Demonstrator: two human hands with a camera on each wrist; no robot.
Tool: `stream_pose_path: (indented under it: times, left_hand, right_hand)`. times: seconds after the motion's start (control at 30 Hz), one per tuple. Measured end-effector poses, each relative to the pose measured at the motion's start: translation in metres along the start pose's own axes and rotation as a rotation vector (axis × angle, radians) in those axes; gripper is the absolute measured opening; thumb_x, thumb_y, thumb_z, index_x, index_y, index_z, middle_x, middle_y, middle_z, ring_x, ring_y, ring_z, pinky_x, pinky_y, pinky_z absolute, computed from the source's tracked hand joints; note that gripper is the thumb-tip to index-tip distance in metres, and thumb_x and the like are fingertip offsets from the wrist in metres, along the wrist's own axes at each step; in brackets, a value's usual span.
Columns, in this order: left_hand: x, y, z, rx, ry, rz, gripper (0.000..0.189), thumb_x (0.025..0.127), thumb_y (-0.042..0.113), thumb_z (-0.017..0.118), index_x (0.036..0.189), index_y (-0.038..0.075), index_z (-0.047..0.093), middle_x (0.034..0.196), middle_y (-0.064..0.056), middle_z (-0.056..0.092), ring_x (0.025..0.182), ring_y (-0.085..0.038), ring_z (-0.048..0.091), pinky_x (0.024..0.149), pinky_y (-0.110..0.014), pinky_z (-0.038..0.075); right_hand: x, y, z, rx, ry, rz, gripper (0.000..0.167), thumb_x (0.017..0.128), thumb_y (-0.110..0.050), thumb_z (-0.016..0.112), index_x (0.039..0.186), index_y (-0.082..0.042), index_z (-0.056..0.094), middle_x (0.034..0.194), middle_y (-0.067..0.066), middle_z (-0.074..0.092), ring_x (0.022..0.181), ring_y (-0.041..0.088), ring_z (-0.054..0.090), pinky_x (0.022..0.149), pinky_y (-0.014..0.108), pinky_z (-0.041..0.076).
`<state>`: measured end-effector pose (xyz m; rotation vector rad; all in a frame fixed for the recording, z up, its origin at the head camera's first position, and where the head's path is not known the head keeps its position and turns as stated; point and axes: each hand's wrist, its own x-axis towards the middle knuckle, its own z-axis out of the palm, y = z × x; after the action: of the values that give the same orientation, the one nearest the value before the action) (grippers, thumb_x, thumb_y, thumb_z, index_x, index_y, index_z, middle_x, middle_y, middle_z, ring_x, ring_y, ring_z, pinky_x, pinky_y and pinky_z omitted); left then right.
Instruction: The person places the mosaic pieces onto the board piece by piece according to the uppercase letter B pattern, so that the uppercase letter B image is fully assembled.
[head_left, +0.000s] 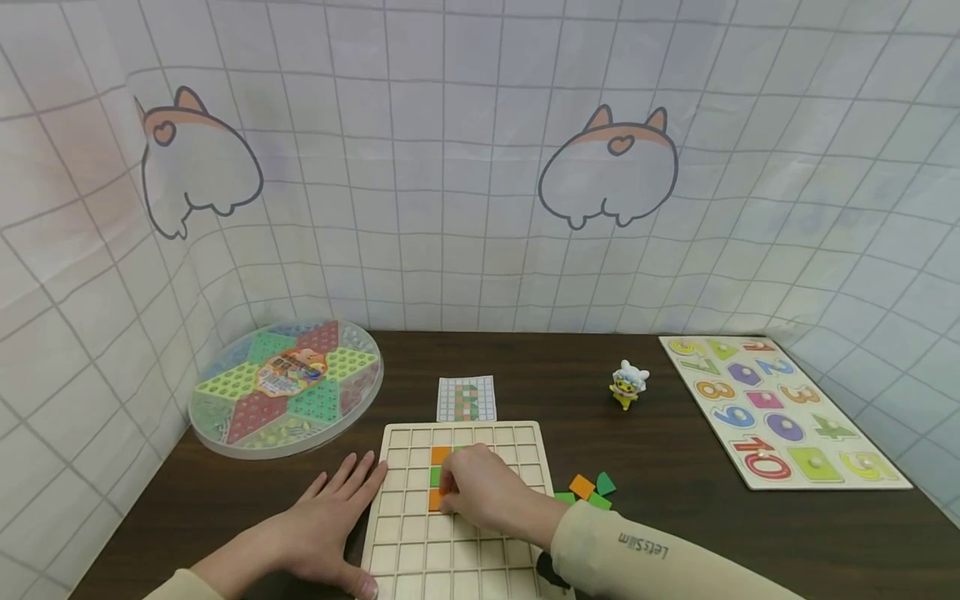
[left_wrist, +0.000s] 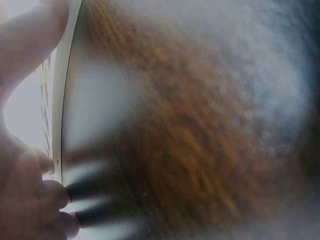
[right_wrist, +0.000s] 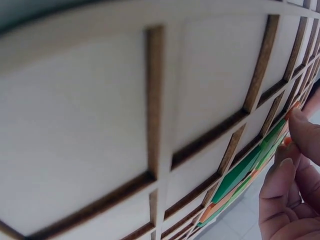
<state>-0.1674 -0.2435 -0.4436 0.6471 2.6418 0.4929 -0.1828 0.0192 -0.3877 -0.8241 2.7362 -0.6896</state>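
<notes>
A pale wooden grid board (head_left: 405, 533) lies on the dark table. My left hand (head_left: 322, 525) rests at its left edge with fingers spread, the fingertips and thumb touching the rim. My right hand (head_left: 487, 492) is over the board's middle, thumb and fingers curled together at an orange square tile (head_left: 435, 500), which they pinch at its edge. Above that tile in the same column sit a green tile (head_left: 436, 477) and another orange tile (head_left: 440, 455). In the right wrist view, green tiles (right_wrist: 240, 172) lie in cells beside the fingers; the hand partly hides them.
Loose orange (head_left: 582, 487) and green pieces (head_left: 606, 483) lie right of the board. A pattern card (head_left: 467, 392) is behind it. A round Chinese checkers box (head_left: 288, 392) stands left, a small figurine (head_left: 627, 385) and a number puzzle board (head_left: 783, 417) right.
</notes>
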Motion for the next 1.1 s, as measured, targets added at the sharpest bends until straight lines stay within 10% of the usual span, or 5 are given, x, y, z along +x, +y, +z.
stream_pose_path:
  times: [1.1]
  left_hand:
    - [0.001,-0.001,-0.001,0.004,-0.021,0.006,0.142,0.062,0.088,0.072,0.166,0.016,0.007,0.173,-0.017,0.001,0.158,-0.045,0.0,0.116,-0.077,0.011]
  right_hand:
    - [-0.09,0.125,-0.073,0.153,0.134,0.088,0.007,0.092,-0.014,0.076,0.098,-0.01,0.075,0.088,-0.005,0.068,0.074,0.006,0.058,0.064,0.023,0.051]
